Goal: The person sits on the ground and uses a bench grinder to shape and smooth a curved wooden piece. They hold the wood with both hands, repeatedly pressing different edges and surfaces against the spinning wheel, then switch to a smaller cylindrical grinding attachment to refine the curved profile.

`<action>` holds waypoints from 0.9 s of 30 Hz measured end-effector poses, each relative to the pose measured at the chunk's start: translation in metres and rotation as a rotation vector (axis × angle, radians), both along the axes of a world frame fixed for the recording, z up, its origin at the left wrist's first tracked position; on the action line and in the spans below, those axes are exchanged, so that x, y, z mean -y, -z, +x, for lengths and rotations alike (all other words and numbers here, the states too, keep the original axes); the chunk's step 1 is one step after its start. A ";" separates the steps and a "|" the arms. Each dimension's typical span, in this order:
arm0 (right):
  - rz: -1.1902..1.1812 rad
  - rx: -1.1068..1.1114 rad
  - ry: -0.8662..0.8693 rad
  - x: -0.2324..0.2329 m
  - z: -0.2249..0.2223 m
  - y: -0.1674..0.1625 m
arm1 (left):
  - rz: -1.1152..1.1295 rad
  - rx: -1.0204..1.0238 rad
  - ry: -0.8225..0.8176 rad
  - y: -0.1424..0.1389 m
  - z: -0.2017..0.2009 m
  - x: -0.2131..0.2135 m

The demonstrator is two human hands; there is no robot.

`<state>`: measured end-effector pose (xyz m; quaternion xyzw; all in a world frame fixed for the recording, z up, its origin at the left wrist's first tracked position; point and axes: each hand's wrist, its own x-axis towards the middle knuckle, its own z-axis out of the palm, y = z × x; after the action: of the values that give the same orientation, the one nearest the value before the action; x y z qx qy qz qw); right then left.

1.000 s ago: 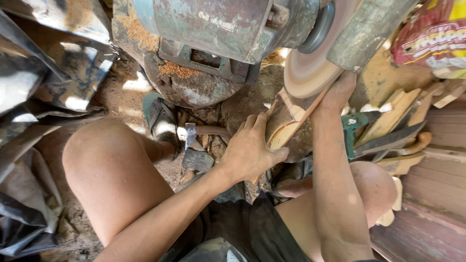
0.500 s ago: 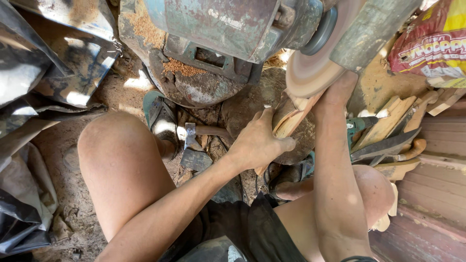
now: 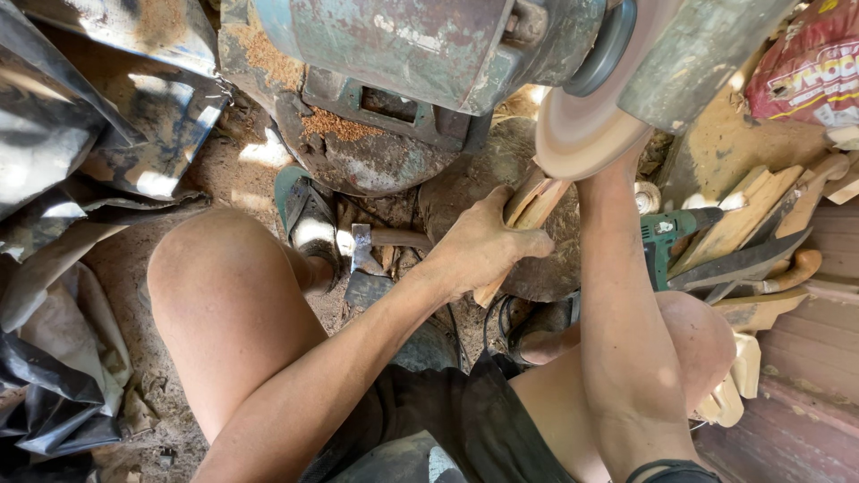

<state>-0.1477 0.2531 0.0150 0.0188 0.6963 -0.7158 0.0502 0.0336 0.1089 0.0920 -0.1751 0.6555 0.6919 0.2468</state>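
The wooden piece [image 3: 530,215] lay against the lower edge of the sanding disc [image 3: 586,134], slanting down toward the person's lap. The left hand [image 3: 483,246] was wrapped around its lower end, fingers curled and thumb pressed along the wood. The right hand [image 3: 617,170] reached up behind the disc, which hid its fingers, so its grip could not be told. To sand well, the wood probably needed steady, light pressure at a constant angle, with fingertips kept off the disc's face. The motor housing [image 3: 420,54] filled the top of the view. A hammer [image 3: 362,259] lay on the dirt floor [image 3: 242,165] between the knees. The far end of the wood was hidden.
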 end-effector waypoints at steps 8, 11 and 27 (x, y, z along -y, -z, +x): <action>0.014 -0.011 0.006 -0.001 0.001 0.002 | 0.019 -0.010 -0.008 0.000 0.000 0.005; 0.013 -0.006 0.002 -0.002 0.003 0.000 | 0.020 -0.021 -0.005 0.000 0.000 0.008; -0.069 0.026 0.052 -0.001 0.020 0.000 | -0.062 0.013 0.051 -0.008 0.014 0.017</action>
<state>-0.1277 0.2538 0.0149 0.0443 0.6698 -0.7400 0.0412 0.0479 0.0919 0.0999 -0.1701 0.6794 0.6635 0.2631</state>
